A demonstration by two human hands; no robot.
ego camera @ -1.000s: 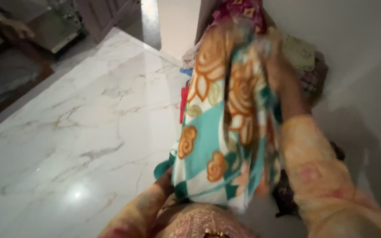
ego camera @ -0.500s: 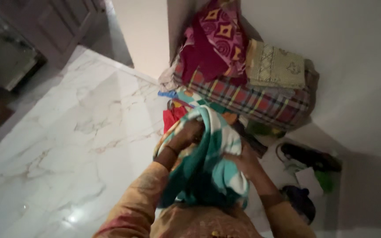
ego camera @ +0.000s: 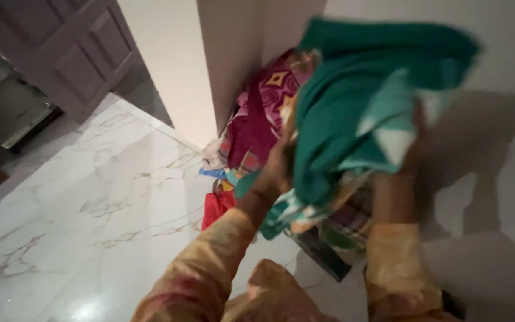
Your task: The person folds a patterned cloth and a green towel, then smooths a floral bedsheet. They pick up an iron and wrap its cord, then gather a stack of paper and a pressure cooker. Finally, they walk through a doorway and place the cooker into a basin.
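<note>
Looking down at a big white marble floor (ego camera: 90, 214) with grey veins, pale wall (ego camera: 496, 197) on the right, panelled door (ego camera: 73, 53) top left. Heaped in the corner against the wall: a pile of folded cloths (ego camera: 257, 119), maroon and pink prints on top, something red lower down by the floor. Up in front of that pile, at about chest height, a bundled teal and white blanket (ego camera: 353, 113) with orange flower print peeking out underneath, held off the floor between both hands. Left hand (ego camera: 278, 167) pressed into the blanket's left side, fingers buried in the folds, so clenched on fabric as far as can be told. Right hand (ego camera: 415, 140) gripping the right edge, mostly blurred. Judging by the sag and bunching: soft, floppy, light-ish but bulky, not slippery, nothing fragile. Best held wide, one hand under each side of the bundle, otherwise loose ends droop and unroll. Yellow patterned sleeves (ego camera: 210, 274) on both arms.
</note>
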